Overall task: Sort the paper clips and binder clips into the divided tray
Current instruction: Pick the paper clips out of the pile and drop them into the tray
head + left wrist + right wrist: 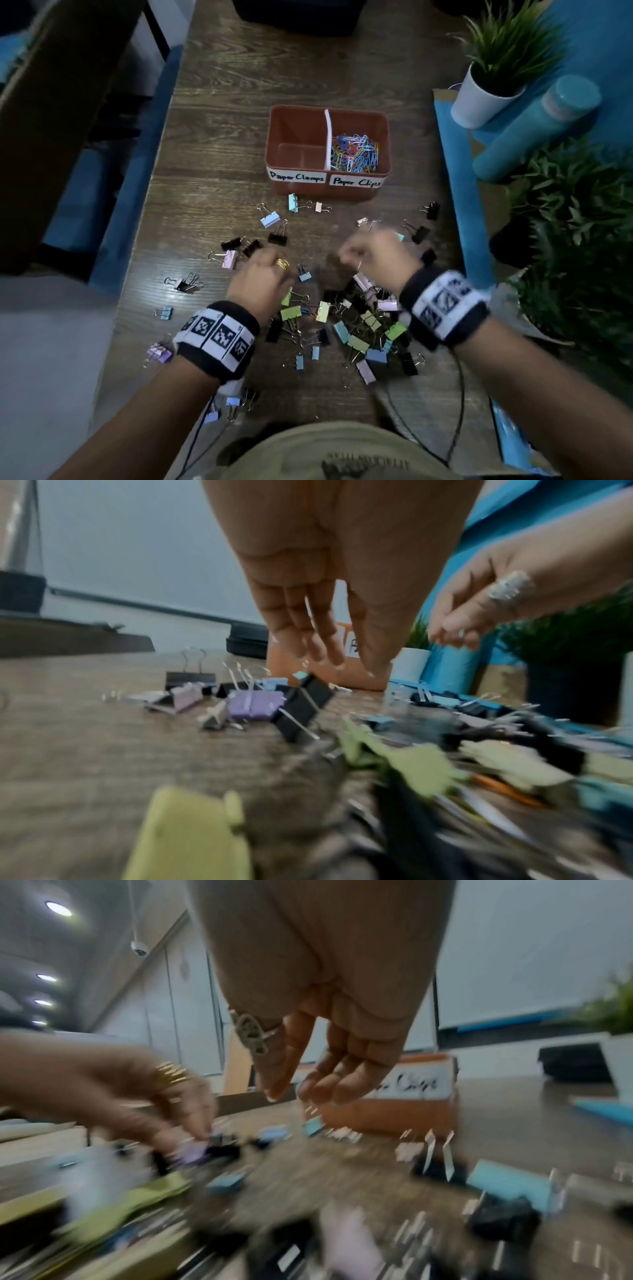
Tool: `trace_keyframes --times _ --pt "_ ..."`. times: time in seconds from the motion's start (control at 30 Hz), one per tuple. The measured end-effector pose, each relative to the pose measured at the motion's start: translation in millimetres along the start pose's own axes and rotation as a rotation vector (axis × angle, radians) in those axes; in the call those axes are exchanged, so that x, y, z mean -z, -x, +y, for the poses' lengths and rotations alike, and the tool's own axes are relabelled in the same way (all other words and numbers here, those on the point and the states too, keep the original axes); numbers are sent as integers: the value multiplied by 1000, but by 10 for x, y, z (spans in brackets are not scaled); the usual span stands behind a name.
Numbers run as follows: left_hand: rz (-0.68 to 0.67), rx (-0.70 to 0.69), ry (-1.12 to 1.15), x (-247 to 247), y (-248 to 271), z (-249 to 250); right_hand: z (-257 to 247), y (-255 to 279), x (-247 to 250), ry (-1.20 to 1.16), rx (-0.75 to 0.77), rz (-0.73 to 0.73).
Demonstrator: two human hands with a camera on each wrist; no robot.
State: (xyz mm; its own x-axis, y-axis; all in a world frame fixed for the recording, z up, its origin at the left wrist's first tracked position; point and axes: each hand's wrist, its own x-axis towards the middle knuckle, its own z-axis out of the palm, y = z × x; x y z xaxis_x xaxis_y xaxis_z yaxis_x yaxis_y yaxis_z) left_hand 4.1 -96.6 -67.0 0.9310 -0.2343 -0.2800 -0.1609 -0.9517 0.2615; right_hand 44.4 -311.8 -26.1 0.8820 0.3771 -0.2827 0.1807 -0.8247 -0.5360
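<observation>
An orange divided tray point(270, 144) stands mid-table. Its left half, labelled Paper Clamps point(297, 177), holds nothing; the right half holds coloured paper clips point(356, 152). Binder clips point(359, 325) in black, green, blue and lilac lie scattered in front of it. My left hand point(255, 260) hovers over the left of the scatter, fingers straight point(349, 661) above a black clip point(301, 704); a fingertip reaches a lilac clip point(192, 1150). My right hand point(356, 253) hangs a little above the table, thumb and fingers apart point(301, 1093), with nothing between them.
A white potted plant point(479, 99), a teal cylinder point(534, 133) and leafy plants point(582, 240) crowd the right side on a blue mat. A dark box point(298, 17) sits at the far end. Cables point(428, 428) trail over the near edge.
</observation>
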Motion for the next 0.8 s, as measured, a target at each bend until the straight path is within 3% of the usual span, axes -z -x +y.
trace_keyframes --times 0.07,0.17,0.43,0.57,0.67,0.8 --pt "-123 -25 50 -89 131 60 -118 258 -333 -1 -13 -192" --pt "-171 19 -18 -178 248 72 -189 363 -671 168 -64 -264" --pt "-82 129 -182 -107 444 -118 -184 435 -732 261 -105 -194" --pt "-147 115 22 -180 497 26 -210 471 -750 319 -120 -185" --pt "-200 142 60 -213 467 163 -273 520 -775 386 -115 -83" --pt "-195 195 47 -217 408 251 -418 461 -873 211 -16 -34"
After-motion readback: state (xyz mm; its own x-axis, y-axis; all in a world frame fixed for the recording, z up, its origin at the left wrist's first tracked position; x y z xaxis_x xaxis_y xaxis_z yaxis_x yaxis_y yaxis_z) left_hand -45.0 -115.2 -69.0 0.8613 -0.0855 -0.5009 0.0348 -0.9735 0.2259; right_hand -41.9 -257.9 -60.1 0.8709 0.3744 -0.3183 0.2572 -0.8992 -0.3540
